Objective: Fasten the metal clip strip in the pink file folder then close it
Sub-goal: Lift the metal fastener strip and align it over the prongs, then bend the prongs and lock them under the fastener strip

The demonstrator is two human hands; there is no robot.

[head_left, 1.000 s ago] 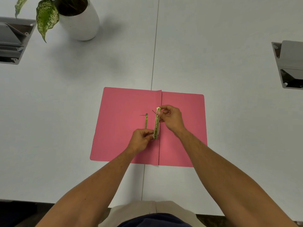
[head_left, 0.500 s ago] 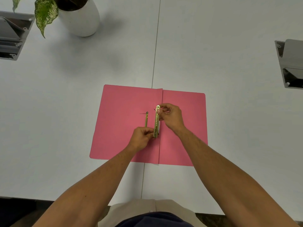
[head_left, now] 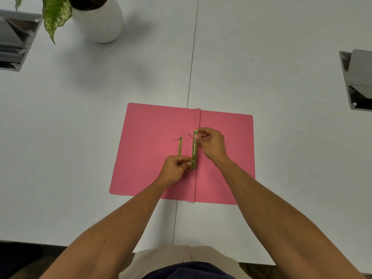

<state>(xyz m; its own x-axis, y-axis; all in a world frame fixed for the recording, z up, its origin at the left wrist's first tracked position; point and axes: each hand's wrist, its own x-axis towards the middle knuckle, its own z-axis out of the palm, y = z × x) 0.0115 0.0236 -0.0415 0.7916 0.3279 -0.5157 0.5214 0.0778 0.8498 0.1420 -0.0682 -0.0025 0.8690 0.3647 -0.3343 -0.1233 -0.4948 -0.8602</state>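
The pink file folder (head_left: 149, 158) lies open and flat on the white table, its fold running away from me. A gold metal clip strip (head_left: 194, 151) stands lengthwise along the fold. My left hand (head_left: 175, 168) pinches its near end and my right hand (head_left: 211, 143) pinches its far end. A second, thinner gold prong piece (head_left: 180, 147) lies on the left flap just left of the strip, its near end hidden by my left hand.
A white plant pot (head_left: 98, 21) with green leaves stands at the far left. Grey metal cable boxes sit at the left edge (head_left: 14, 39) and right edge (head_left: 358, 81). A seam (head_left: 192, 57) splits the table down the middle.
Both hands keep hold of the strip in about the same place on the fold. The view has shifted slightly; the folder and strip show no clear movement.
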